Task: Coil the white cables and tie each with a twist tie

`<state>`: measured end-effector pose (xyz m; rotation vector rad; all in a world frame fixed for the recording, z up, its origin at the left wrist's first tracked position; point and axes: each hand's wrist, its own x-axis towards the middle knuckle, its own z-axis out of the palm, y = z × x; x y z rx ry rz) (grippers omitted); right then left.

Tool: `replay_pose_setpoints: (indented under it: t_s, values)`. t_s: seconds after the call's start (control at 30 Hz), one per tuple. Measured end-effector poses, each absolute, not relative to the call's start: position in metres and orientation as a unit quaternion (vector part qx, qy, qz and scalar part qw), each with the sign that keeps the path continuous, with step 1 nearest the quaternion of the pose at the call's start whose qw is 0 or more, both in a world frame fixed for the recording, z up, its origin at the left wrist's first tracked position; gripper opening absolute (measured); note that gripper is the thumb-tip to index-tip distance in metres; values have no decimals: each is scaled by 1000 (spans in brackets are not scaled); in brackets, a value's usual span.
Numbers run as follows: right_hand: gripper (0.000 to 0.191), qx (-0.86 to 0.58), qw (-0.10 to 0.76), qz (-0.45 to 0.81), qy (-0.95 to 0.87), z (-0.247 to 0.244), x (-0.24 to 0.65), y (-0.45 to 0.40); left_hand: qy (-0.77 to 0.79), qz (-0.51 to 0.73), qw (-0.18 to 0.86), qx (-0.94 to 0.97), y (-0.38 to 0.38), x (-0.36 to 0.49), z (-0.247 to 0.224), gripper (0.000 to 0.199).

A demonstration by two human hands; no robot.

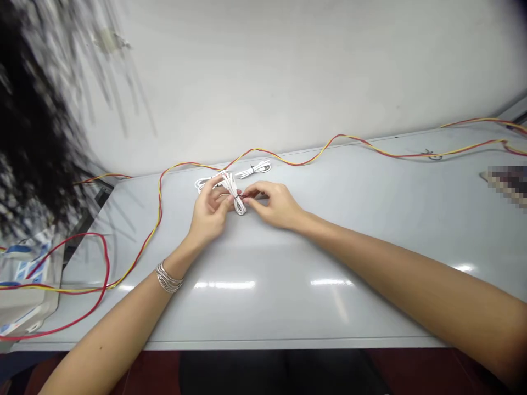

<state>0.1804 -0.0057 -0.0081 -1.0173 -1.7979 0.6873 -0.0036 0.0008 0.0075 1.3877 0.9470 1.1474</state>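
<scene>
My left hand (211, 213) is closed on a folded white cable (231, 186), raised a little over the table. A thin dark twist tie (239, 196) circles the bundle's middle. From the right, my right hand (272, 203) pinches the tie's end between thumb and fingertips. Behind my hands on the table lie two more white cable bundles; one bundle (254, 169) shows fully with a dark tie, while another bundle (201, 184) is partly covered by my left fingers.
A twisted red and yellow wire (257, 149) runs along the wall and down the left side. A pale device (31, 307) with a red wire sits at left. Some dark ties (431, 154) and a blurred-out object (508, 184) lie right. Dark hair fills the upper left.
</scene>
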Motion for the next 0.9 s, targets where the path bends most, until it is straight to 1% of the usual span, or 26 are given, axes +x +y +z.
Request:
replay_pose_setpoints:
  t_s: [0.23, 0.4, 0.47, 0.53, 0.63, 0.67, 0.8, 0.87, 0.9]
  values:
    - [11, -408, 494, 261, -722, -10, 180, -5, 414, 463, 553, 555, -4, 1, 15, 62]
    - [11, -390, 513, 243, -725, -10, 181, -5, 422, 438, 587, 535, -4, -2, 19, 74]
    - [12, -385, 515, 240, -727, -10, 181, -5, 421, 433, 597, 528, -3, -3, 21, 76]
    - [12, -378, 519, 233, -730, -9, 181, -6, 422, 431, 605, 521, -3, -4, 21, 70]
    - [12, -369, 527, 216, -734, -8, 181, -6, 426, 424, 612, 514, -3, -4, 22, 56]
    - [11, -369, 527, 213, -736, -8, 181, -7, 427, 420, 610, 519, -4, -4, 23, 54]
    - [12, -370, 521, 205, -741, -8, 182, -7, 428, 403, 591, 552, -6, -3, 25, 68]
    - [13, -368, 523, 205, -741, -7, 182, -7, 431, 394, 586, 562, -7, -3, 26, 67]
    - [13, -368, 524, 209, -739, -7, 182, -7, 431, 391, 582, 568, -7, -3, 26, 62]
